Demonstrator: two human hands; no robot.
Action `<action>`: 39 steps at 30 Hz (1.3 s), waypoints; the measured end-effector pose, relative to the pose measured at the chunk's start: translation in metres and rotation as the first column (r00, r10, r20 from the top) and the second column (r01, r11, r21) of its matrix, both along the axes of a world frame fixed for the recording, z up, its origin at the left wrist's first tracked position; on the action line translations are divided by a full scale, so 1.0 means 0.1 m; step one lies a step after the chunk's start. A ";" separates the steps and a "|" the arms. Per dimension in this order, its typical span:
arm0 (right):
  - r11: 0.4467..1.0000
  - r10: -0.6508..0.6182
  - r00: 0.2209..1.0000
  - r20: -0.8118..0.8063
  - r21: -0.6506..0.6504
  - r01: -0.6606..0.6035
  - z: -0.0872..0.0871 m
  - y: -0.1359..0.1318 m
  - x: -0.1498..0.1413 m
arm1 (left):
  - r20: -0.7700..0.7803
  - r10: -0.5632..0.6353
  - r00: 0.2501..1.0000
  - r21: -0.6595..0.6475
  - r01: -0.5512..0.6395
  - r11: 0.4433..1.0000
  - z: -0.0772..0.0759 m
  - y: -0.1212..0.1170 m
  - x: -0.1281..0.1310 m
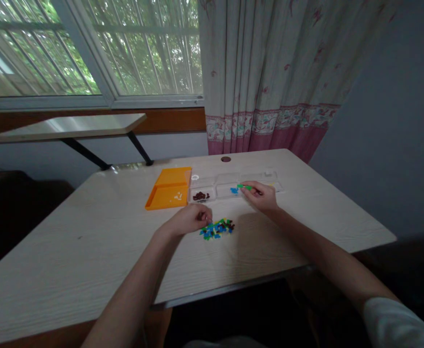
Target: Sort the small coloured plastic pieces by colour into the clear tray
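My right hand (261,195) is closed in a pinch on small green pieces (240,186), over the clear compartment tray (217,195). Just left of those fingers, small blue pieces (234,191) lie in one compartment. Dark brown pieces (200,196) fill part of another compartment nearer the orange box. At the left edge of a mixed pile of small coloured pieces (217,228), my left hand (193,218) has its fingers curled together; what they hold, if anything, is hidden. Blue, green, yellow and brown show in the pile, which lies directly on the table.
An open orange box (153,197) with a few white pieces (178,195) in it stands left of the tray. The wooden table (88,251) carries a raised shelf (74,124) at the back left. A round hole (226,159) is near its back edge, by the curtain (270,63).
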State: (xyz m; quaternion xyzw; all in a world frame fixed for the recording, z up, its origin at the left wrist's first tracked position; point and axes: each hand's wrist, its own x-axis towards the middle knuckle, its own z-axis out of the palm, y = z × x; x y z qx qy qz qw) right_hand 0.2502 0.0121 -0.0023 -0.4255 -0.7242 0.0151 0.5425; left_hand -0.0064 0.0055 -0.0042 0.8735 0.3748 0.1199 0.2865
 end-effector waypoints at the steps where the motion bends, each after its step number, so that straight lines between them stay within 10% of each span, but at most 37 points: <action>1: 1.000 0.002 1.000 0.004 0.005 -0.002 -0.01 0.00 0.00 | 0.003 0.001 1.000 0.000 -0.001 1.000 0.00 0.00 0.00; 11: 0.982 -0.062 0.990 0.123 -0.168 0.082 0.01 0.06 0.09 | -0.023 0.013 1.000 0.033 -0.012 0.999 0.01 -0.01 0.01; 22: 0.783 -0.260 0.837 0.482 -0.402 0.475 0.01 0.29 0.49 | -0.083 0.074 0.994 0.158 -0.060 0.986 0.06 -0.01 -0.01; 39: 0.939 0.209 0.865 0.456 -0.340 -0.048 -0.21 -0.19 -0.36 | 0.147 0.060 0.987 0.210 -0.090 0.974 0.10 -0.11 0.19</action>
